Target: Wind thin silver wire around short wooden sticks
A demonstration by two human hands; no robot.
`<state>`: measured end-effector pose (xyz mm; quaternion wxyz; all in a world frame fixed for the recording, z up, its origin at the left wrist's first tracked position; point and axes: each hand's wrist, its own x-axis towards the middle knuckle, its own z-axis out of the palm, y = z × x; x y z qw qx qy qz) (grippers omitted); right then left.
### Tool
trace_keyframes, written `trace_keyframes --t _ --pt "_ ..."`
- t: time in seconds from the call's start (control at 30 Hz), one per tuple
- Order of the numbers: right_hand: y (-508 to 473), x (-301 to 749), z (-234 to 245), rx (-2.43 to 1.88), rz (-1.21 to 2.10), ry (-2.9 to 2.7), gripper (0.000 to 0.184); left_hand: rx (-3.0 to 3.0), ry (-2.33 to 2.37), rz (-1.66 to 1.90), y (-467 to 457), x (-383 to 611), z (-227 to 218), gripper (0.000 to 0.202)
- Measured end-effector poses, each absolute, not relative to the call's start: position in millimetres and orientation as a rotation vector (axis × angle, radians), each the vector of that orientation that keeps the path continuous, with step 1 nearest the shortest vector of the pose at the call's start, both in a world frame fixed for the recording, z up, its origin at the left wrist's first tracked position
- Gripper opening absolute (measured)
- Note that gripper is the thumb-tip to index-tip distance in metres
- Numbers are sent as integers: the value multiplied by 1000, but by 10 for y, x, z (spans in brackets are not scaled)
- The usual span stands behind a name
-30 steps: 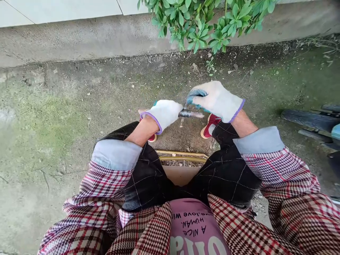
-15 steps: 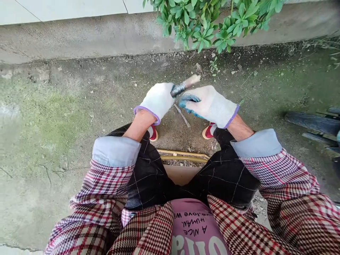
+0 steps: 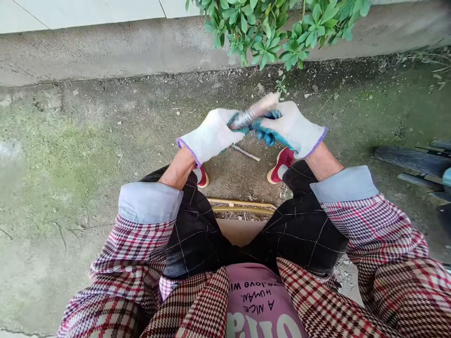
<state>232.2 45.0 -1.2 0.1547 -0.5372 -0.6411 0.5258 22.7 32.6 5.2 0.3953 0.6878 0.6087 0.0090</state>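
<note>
Both hands wear white knit gloves with blue-coated palms and purple cuffs. My left hand [image 3: 213, 134] is closed around a short stick-like tool [image 3: 255, 111] with a grey wound or threaded middle and a pale tip pointing up and to the right. My right hand [image 3: 292, 127] curls its fingers against the same tool from the right, so the two hands meet above the ground between my red shoes. A thin twig [image 3: 245, 152] lies on the dirt just below them.
I sit on a low seat with a brass-coloured frame [image 3: 243, 206]. Mossy concrete ground [image 3: 63, 155] spreads left. A leafy green plant [image 3: 271, 28] hangs over a concrete kerb ahead. Dark objects [image 3: 412, 162] lie at the right edge.
My hands rose from near my shoes and came together. The tool tilted from level to pointing up and right, and my right hand closed onto it.
</note>
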Motion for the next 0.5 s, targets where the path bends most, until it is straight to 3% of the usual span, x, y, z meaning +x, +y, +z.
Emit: trace_keyframes --t 0.07,0.17,0.37,0.5 --pt "403 2230 4 -1487 1395 -1941 28 1686 1636 171 382 182 14 36" --pt "328 2095 71 -1319 1283 -2195 32 1836 1720 92 437 130 -75 33" --pt "359 2112 182 -1332 1189 -2346 22 2092 1648 -351 335 208 -159 39" --pt "493 2306 113 -1413 1154 -2223 15 2181 1424 -323 288 249 -179 35"
